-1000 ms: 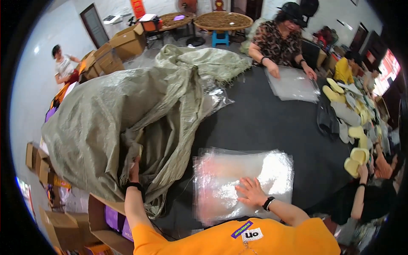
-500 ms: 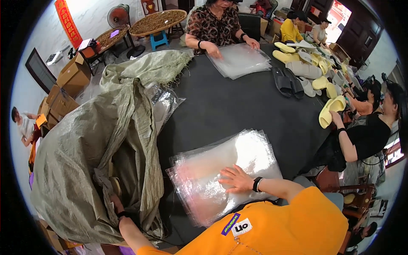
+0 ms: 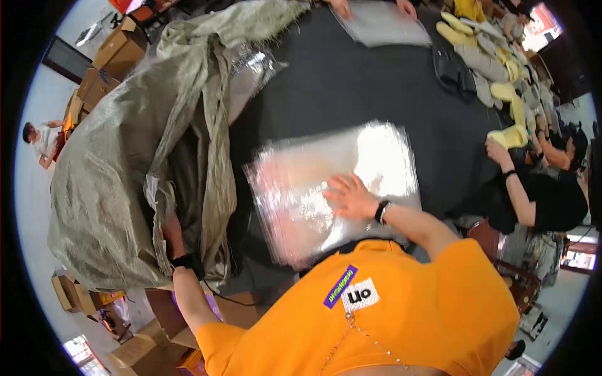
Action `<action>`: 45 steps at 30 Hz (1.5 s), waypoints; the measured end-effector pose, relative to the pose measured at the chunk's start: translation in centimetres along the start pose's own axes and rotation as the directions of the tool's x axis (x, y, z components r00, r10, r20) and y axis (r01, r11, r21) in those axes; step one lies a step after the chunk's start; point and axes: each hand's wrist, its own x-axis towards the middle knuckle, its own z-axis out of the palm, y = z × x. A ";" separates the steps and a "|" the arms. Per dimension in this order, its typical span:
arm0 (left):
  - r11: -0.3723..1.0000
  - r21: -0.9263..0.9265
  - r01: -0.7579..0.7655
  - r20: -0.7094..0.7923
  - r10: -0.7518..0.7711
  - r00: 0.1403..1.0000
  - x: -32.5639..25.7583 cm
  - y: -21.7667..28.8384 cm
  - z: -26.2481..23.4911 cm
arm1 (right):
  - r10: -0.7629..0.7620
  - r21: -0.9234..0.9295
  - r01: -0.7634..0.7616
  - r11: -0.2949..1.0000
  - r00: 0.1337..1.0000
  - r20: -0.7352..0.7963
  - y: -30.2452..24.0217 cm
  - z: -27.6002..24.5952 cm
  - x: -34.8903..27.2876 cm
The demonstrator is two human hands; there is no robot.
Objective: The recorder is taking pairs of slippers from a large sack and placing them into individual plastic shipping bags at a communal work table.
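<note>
A stack of clear plastic bags lies on the black tabletop in front of me. My right hand rests flat on the stack, fingers spread, holding nothing. At the left, a big grey-green woven sack stands with its mouth gaping. My left hand reaches into that opening up to the wrist. Its fingers are hidden by the sack's folds and shadow, so their grip does not show. A pale, thin piece of sheeting shows just beyond this hand.
Across the black table, another person's hands touch a second stack of clear bags. Yellow, grey and black slippers pile up at the far right. There, a co-worker holds a yellow slipper. Cardboard boxes stand behind the sack.
The view has tilted down, so the table's things sit higher. My right hand stays on the bags and my left hand in the sack. The co-worker's yellow slipper has turned.
</note>
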 end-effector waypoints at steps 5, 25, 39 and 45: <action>0.990 -0.066 0.124 0.181 -0.110 0.977 -2.5 8.0 -2.8 | -0.025 -0.007 0.025 1.000 0.992 -0.121 0.8 0.0 -0.2; 0.921 -0.243 0.306 0.610 -0.100 0.786 -14.2 19.2 -11.0 | -0.085 -0.046 0.081 0.996 0.991 -0.105 -0.2 0.7 -0.1; 0.936 -0.352 -0.029 -0.172 -0.034 0.985 -4.3 17.2 -17.4 | -0.098 -0.061 0.090 0.994 0.984 -0.148 0.1 1.2 -0.2; 0.905 -0.422 -0.058 0.220 0.164 0.961 -6.6 19.7 -15.0 | -0.090 -0.044 0.085 0.995 0.986 -0.139 0.1 1.1 -0.3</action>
